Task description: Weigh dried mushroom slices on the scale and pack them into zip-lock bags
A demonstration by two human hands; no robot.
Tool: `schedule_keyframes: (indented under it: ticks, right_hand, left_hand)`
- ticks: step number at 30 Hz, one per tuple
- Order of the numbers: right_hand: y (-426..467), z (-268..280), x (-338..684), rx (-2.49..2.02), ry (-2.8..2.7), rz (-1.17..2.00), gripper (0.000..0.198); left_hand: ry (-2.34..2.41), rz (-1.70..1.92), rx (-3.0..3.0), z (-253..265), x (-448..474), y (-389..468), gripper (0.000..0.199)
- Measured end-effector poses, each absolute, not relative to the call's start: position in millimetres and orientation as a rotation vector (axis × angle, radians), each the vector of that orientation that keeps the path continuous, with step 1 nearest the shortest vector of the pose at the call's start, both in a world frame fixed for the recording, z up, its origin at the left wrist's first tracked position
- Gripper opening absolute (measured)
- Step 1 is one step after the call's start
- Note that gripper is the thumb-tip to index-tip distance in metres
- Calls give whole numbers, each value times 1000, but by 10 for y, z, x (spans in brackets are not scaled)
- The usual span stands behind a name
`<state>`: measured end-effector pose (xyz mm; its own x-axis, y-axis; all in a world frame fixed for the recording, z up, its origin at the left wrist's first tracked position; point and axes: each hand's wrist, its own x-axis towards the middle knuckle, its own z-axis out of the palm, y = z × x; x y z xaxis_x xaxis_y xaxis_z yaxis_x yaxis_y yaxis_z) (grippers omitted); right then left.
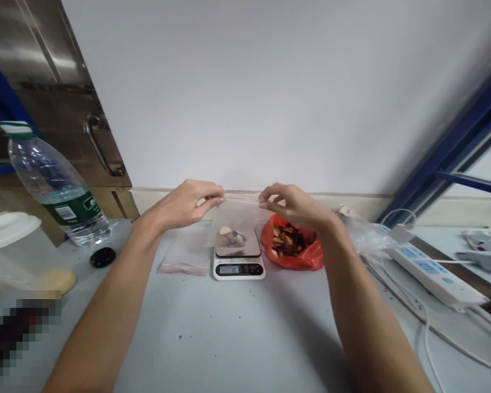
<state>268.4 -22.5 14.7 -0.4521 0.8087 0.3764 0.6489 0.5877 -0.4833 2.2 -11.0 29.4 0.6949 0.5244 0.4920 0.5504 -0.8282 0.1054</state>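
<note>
A clear zip-lock bag (pixel 238 215) hangs upright between my two hands, with several pale and brown dried slices (pixel 231 237) at its bottom. My left hand (pixel 188 203) pinches the bag's top left corner. At the top right corner, my right hand (pixel 291 203) pinches the same edge. Behind and below the bag is a small white digital kitchen scale (pixel 239 270) with a lit display; whether the bag touches its black platform I cannot tell. To the right of the scale, a red plastic bag (pixel 294 261) lies open, full of dark brown and tan dried pieces.
Flat zip-lock bags (pixel 184 251) lie left of the scale. Further left are a black round lid (pixel 102 257), a large water bottle (pixel 61 191) and a white-lidded tub (pixel 16 251). On the right, a power strip (pixel 437 275) and white cables (pixel 417 311) cross the table.
</note>
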Motion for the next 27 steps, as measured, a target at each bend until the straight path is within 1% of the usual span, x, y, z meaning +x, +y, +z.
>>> schedule_keyframes:
  ticks: [5,8,11,12,15,16,17,20,21,22,24,27]
  right_hand:
    - [-206,171,2781,-1285,-2234,332,21]
    - [-232,217,2868,-1385,-2140,260,19]
    - [-320,291,2889,-1297,-2127,344,15]
    - [-357,318,2863,-1228,-2158,403,22]
    - [-456,391,2698,-1114,-2296,525,65]
    - [-476,409,2634,-1122,-2330,523,70]
    - [-489,425,2579,-1129,-2355,492,65]
    - [-488,462,2538,-1295,-2340,446,26]
    - [-481,473,2579,-1339,-2297,442,17]
    - [-474,483,2650,-1356,-2245,437,13]
    - [-472,496,2868,-1313,-2158,400,15]
    - [-517,470,3326,-1311,-2046,196,26]
  left_hand:
    - [-914,-789,-2834,327,4,-114,33]
    - [-1021,-819,-2759,411,-75,-151,32]
    - [-1037,-858,-2695,501,-134,-212,32]
    - [-1006,-865,-2686,519,-125,-234,32]
    - [-896,-888,-2657,531,16,-291,33]
    - [-860,-909,-2631,526,98,-307,33]
    - [-824,-935,-2595,522,195,-320,34]
    - [-742,-1031,-2463,530,525,-353,32]
    - [-729,-1070,-2419,539,635,-365,31]
    - [-723,-1115,-2379,550,738,-378,29]
    - [-716,-1197,-2331,558,911,-404,26]
    - [-664,-1223,-2405,498,1083,-419,27]
